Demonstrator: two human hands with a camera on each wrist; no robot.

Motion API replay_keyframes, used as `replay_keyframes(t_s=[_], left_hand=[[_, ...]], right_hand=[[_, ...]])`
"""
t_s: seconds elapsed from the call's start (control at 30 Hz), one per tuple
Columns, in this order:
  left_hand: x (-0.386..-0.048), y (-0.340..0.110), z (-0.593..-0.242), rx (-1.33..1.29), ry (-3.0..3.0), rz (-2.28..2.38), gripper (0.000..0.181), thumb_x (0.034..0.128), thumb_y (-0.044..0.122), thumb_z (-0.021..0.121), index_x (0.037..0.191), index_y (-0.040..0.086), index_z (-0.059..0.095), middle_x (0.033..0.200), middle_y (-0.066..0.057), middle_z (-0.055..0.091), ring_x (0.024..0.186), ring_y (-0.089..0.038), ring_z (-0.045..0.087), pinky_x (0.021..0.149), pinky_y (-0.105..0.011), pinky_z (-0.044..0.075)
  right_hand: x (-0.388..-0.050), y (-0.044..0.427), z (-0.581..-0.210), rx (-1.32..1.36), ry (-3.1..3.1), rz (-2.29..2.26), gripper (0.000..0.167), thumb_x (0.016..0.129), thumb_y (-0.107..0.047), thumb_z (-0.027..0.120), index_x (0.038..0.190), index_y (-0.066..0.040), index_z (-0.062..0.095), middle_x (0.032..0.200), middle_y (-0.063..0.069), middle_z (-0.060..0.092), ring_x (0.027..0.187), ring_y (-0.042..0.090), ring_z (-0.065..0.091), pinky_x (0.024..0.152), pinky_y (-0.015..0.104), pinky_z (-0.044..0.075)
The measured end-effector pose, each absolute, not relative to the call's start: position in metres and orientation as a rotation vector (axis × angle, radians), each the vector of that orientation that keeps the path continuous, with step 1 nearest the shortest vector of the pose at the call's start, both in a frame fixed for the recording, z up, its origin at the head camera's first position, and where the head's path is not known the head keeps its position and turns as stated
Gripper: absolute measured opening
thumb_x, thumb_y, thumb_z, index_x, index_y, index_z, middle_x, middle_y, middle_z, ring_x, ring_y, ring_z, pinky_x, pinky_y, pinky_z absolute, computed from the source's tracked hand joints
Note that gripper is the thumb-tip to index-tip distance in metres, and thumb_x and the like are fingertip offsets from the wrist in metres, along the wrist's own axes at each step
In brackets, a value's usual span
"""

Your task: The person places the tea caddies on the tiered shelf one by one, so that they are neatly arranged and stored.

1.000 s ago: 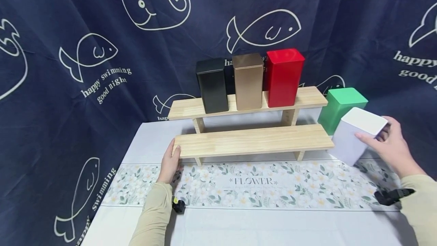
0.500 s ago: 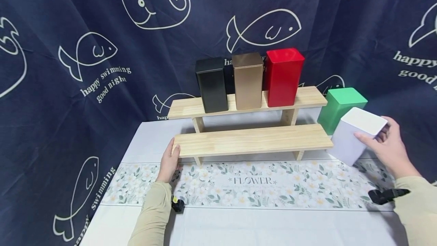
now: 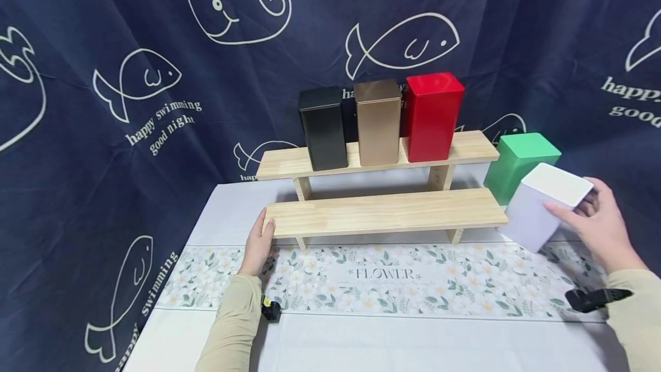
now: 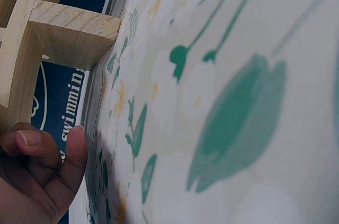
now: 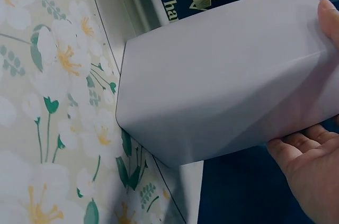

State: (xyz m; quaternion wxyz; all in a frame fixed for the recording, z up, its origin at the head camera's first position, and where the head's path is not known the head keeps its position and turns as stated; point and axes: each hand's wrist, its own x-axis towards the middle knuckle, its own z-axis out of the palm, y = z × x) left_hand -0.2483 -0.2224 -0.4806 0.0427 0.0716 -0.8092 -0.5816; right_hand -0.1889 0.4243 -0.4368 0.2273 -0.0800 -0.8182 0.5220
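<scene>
My left hand (image 3: 255,248) grips the left end of the lower board of a two-tier wooden shelf (image 3: 382,214), thumb on top. In the left wrist view, curled fingers (image 4: 50,150) show beside the shelf's wood. At the shelf's right end, my right hand (image 3: 601,225) holds a tall white box (image 3: 534,218) near its top, thumb on the front side. The right wrist view shows the white box (image 5: 212,75) with its bottom edge at the tablecloth; whether it bears fully on the cloth I cannot tell. Some right fingers are hidden behind it.
On the upper board stand a black box (image 3: 325,134), a bronze box (image 3: 378,128) and a red box (image 3: 434,119). A green box (image 3: 508,168) is behind the white one. A floral runner (image 3: 382,297) crosses the table; a dark blue curtain (image 3: 320,62) hangs behind.
The head view has shifted slightly. Both hands keep their hold on the shelf and the white box, with no clear movement of either.
</scene>
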Motion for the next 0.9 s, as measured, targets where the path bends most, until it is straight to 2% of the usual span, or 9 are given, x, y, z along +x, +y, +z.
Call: replay_keyframes(t_s=[0.13, 0.27, 0.5, 0.73, 0.9], left_hand=[[-0.248, -0.222, -0.481, 0.232, -2.481, -1.781, 0.061, 0.1027, 0.046, 0.043, 0.157, 0.026, 0.024, 0.154, -0.015, 0.033, 0.073, -0.030, 0.057, 0.050, -0.035, 0.054], [-0.249, -0.222, -0.482, 0.231, -2.475, -1.775, 0.060, 0.1029, 0.045, 0.043, 0.156, 0.026, 0.024, 0.153, -0.014, 0.033, 0.071, -0.027, 0.056, 0.050, -0.035, 0.054], [-0.248, -0.220, -0.480, 0.227, -2.482, -1.768, 0.059, 0.1032, 0.043, 0.043, 0.156, 0.027, 0.024, 0.149, -0.017, 0.039, 0.052, -0.020, 0.048, 0.046, -0.033, 0.052], [-0.247, -0.221, -0.479, 0.219, -2.477, -1.774, 0.059, 0.1033, 0.043, 0.043, 0.156, 0.027, 0.024, 0.151, -0.016, 0.035, 0.065, -0.026, 0.055, 0.049, -0.035, 0.054], [-0.247, -0.222, -0.480, 0.216, -2.474, -1.787, 0.059, 0.1032, 0.044, 0.043, 0.157, 0.027, 0.023, 0.153, -0.015, 0.034, 0.066, -0.026, 0.055, 0.049, -0.035, 0.054]], right_hand=[[-0.185, 0.425, -0.435, -0.221, -2.222, 1.476, 0.076, 0.087, -0.006, 0.073, 0.143, -0.032, 0.029, 0.116, -0.023, 0.041, 0.114, -0.002, 0.042, 0.082, 0.001, 0.037], [-0.184, 0.424, -0.432, -0.212, -2.209, 1.481, 0.077, 0.087, -0.003, 0.073, 0.145, -0.028, 0.030, 0.114, -0.022, 0.043, 0.110, -0.003, 0.044, 0.078, 0.001, 0.037], [-0.182, 0.423, -0.432, -0.225, -2.226, 1.441, 0.084, 0.086, -0.005, 0.074, 0.152, -0.022, 0.024, 0.115, -0.024, 0.041, 0.115, -0.002, 0.043, 0.085, 0.002, 0.038], [-0.181, 0.421, -0.429, -0.200, -2.208, 1.446, 0.081, 0.086, -0.002, 0.073, 0.149, -0.022, 0.026, 0.116, -0.022, 0.041, 0.114, -0.002, 0.044, 0.085, 0.002, 0.037], [-0.177, 0.419, -0.425, -0.231, -2.253, 1.401, 0.084, 0.087, -0.008, 0.074, 0.151, -0.024, 0.022, 0.116, -0.024, 0.039, 0.116, -0.004, 0.042, 0.089, 0.002, 0.036]])
